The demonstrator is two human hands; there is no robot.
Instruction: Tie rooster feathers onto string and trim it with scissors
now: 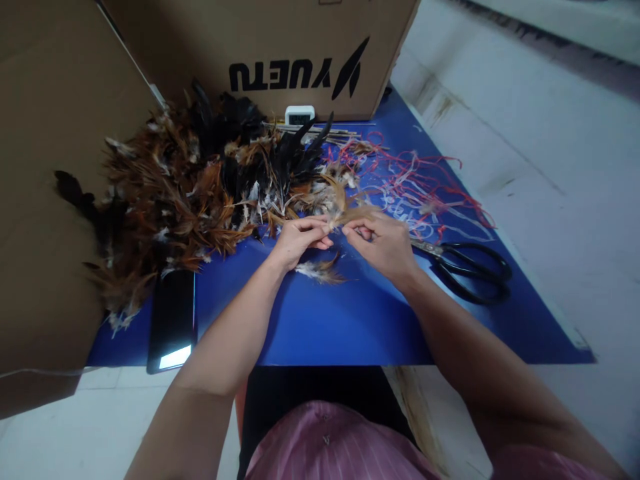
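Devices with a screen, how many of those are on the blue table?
2. A black phone-like device lies at the near left; a small white display unit stands before the YUETU box. The feather pile may hide more.

Left fingers pinch light-brown feathers above blue tabletop.

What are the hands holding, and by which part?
The left hand pinches tan feathers at their pale ends; whether the right hand grips any is unclear.
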